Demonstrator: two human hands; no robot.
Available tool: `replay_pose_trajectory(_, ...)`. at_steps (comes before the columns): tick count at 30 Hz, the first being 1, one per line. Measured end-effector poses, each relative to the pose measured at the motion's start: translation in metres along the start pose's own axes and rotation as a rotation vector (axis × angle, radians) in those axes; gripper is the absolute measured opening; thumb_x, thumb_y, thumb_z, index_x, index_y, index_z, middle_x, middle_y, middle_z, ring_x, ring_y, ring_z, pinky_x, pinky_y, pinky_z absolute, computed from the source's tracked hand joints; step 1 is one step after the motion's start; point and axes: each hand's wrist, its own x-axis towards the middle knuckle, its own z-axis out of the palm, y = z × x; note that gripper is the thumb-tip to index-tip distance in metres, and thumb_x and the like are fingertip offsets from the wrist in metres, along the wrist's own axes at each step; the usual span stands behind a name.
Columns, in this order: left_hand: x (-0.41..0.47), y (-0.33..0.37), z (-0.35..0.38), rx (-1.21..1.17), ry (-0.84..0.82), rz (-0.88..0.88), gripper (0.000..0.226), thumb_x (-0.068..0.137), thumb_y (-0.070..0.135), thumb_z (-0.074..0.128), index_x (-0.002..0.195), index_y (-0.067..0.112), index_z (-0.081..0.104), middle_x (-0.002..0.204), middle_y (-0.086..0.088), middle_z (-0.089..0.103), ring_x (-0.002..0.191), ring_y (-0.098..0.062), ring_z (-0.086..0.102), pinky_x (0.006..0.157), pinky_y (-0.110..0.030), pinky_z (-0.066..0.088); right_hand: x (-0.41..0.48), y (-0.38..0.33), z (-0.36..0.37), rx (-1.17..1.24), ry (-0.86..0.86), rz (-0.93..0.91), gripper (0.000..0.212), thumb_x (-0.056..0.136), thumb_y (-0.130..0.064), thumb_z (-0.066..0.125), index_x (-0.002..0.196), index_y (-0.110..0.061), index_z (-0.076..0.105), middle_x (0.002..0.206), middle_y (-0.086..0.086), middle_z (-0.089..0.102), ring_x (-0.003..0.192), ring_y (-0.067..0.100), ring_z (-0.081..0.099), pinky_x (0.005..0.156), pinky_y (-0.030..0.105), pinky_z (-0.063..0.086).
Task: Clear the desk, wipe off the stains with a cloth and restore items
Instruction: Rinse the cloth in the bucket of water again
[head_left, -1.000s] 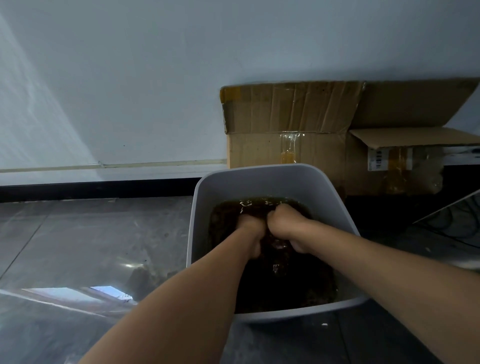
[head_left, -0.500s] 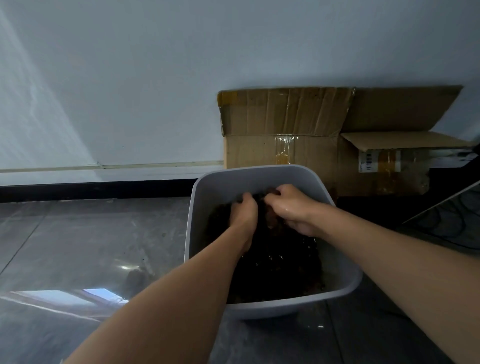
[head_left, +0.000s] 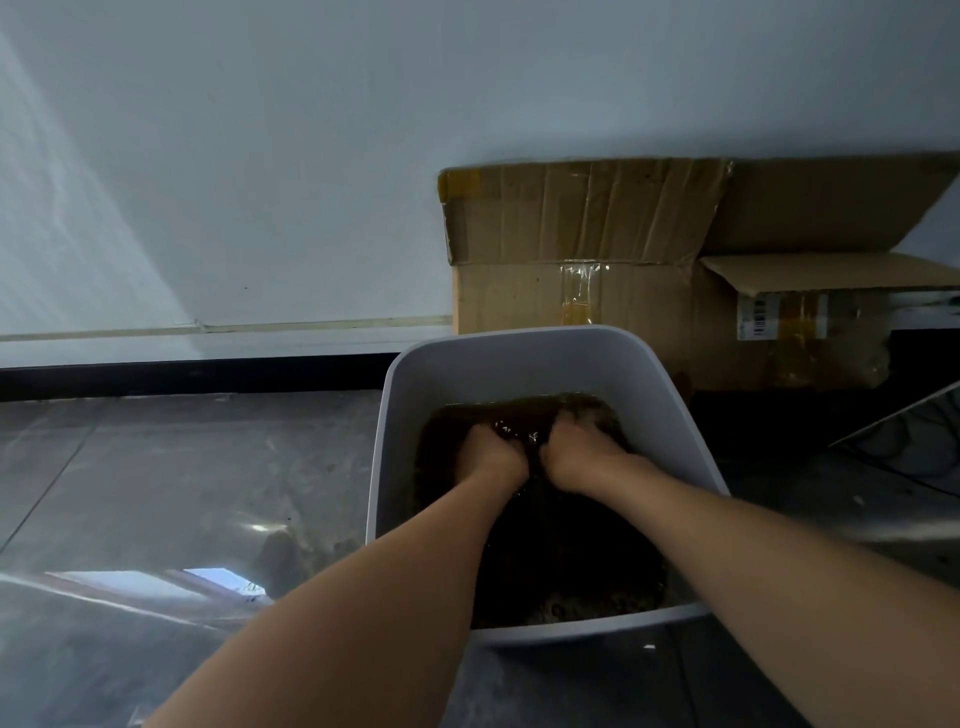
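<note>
1. Two bare forearms reach in from the bottom edge, left (head_left: 363, 597) and right (head_left: 753, 561), and converge over a basin.
2. The basin (head_left: 519, 348) is a pale grey, square plastic tub with rounded corners, standing on the floor (head_left: 182, 467). Its near rim lies under the forearms.
3. Dark brown, murky water (head_left: 447, 441) fills the lower part of the basin. Small glints show on its surface between the two hands.
4. The cloth (head_left: 550, 530) is in the basin, a dark wet mass sunk in the water. It runs from between the hands back toward the near rim, and its edges are hard to tell from the water.
5. The left hand (head_left: 493, 457) is knuckles-up at the waterline, with its fingers curled down into the cloth, gripping it. The fingertips are hidden under the water.
6. The right hand (head_left: 582, 454) sits just beside the left, almost touching it, and likewise clenches the cloth with bent fingers dipped below the surface.
7. The floor is grey and glossy, with a bright window reflection (head_left: 208, 577) to the left of the basin.
8. Dark cables (head_left: 914, 457) lie on the floor at the far right.
9. Behind the basin stands an open cardboard box (head_left: 571, 234) with creased flaps, clear tape down its front and a barcode label (head_left: 758, 317) on its right part.
10. A black skirting board (head_left: 182, 374) runs along the foot of the pale wall (head_left: 260, 156) behind the box.
</note>
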Motion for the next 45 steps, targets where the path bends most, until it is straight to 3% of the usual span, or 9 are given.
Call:
replay_pose_trajectory(4,-0.005,0.009,0.000,-0.069,-0.270,-0.066,0.039,0.107,0.022,0.037,0.141,0.008,0.051,0.138,-0.015,0.055,0.125,-0.028,0.053,0.099,-0.030,0.044,0.003,-0.006,0.007,0.041,-0.042,-0.008,0.050,0.098,-0.020,0.052,0.145,-0.007,0.042,0.143,0.016,0.049,0.128,0.030,0.051,0.109,0.036,0.041)
replay_pose_trajectory(12,-0.020,0.023,-0.020,-0.577,-0.384,-0.328,0.029,0.102,0.029,0.044,0.090,0.008,0.060,0.051,-0.010,0.055,0.029,-0.019,0.048,0.034,-0.017,0.040,-0.027,-0.029,-0.005,0.688,0.006,0.160,0.026,0.102,-0.023,0.040,0.087,-0.006,0.052,0.066,0.011,0.054,0.049,0.019,0.048,0.037,0.020,0.036)
replay_pose_trajectory(17,-0.034,0.034,-0.028,-0.573,-0.493,-0.283,0.034,0.098,0.031,0.052,0.066,0.017,0.054,0.046,0.000,0.052,0.034,-0.011,0.048,0.030,-0.013,0.026,-0.013,-0.007,-0.018,0.518,0.277,0.095,0.033,0.105,-0.020,0.034,0.077,-0.014,0.050,0.091,0.011,0.064,0.070,0.018,0.054,0.064,0.031,0.044)
replay_pose_trajectory(21,-0.028,0.029,-0.020,-0.413,-0.327,-0.148,0.016,0.096,0.027,0.056,0.088,0.013,0.059,0.069,-0.004,0.059,0.050,-0.016,0.053,0.037,-0.012,0.031,-0.010,0.006,-0.012,0.225,0.093,0.001,0.017,0.104,-0.024,0.039,0.116,-0.017,0.050,0.117,0.005,0.056,0.103,0.025,0.057,0.093,0.039,0.047)
replay_pose_trajectory(28,-0.015,0.003,-0.010,0.220,-0.110,0.089,0.028,0.100,0.020,0.053,0.122,0.005,0.061,0.127,-0.017,0.062,0.114,-0.031,0.060,0.090,-0.033,0.046,-0.013,-0.003,-0.006,-0.105,-0.078,-0.033,0.050,0.103,-0.025,0.046,0.151,-0.018,0.034,0.153,0.014,0.036,0.138,0.031,0.039,0.117,0.040,0.030)
replay_pose_trajectory(34,-0.016,0.010,-0.005,-0.283,-0.359,-0.194,0.029,0.107,0.026,0.040,0.097,0.007,0.060,0.079,-0.013,0.060,0.051,-0.018,0.050,0.037,-0.020,0.040,-0.008,-0.012,-0.001,0.354,-0.048,0.091,0.027,0.101,-0.025,0.049,0.113,-0.006,0.063,0.112,0.015,0.066,0.095,0.029,0.065,0.069,0.033,0.052)
replay_pose_trajectory(38,-0.012,0.018,-0.012,-0.531,-0.247,-0.251,0.033,0.102,0.021,0.041,0.117,0.001,0.062,0.091,-0.020,0.064,0.058,-0.028,0.060,0.043,-0.028,0.048,-0.025,-0.026,-0.005,0.616,0.015,0.130,0.029,0.104,-0.021,0.036,0.086,-0.006,0.054,0.082,0.014,0.060,0.062,0.024,0.056,0.038,0.023,0.038)
replay_pose_trajectory(42,-0.025,0.032,-0.013,-0.582,-0.343,-0.150,0.026,0.102,0.034,0.053,0.097,0.012,0.066,0.080,-0.012,0.067,0.055,-0.023,0.063,0.046,-0.027,0.051,-0.020,-0.005,-0.020,0.404,0.130,0.132,0.028,0.105,-0.021,0.033,0.097,-0.004,0.055,0.082,0.010,0.058,0.064,0.021,0.056,0.051,0.030,0.047)
replay_pose_trajectory(45,-0.023,0.037,-0.014,-0.569,-0.273,-0.096,0.039,0.103,0.037,0.043,0.121,0.009,0.063,0.110,-0.013,0.071,0.098,-0.029,0.067,0.089,-0.039,0.056,-0.017,0.002,-0.034,0.415,0.109,0.039,0.016,0.100,-0.019,0.046,0.107,-0.007,0.054,0.088,0.005,0.057,0.077,0.018,0.055,0.067,0.032,0.048)
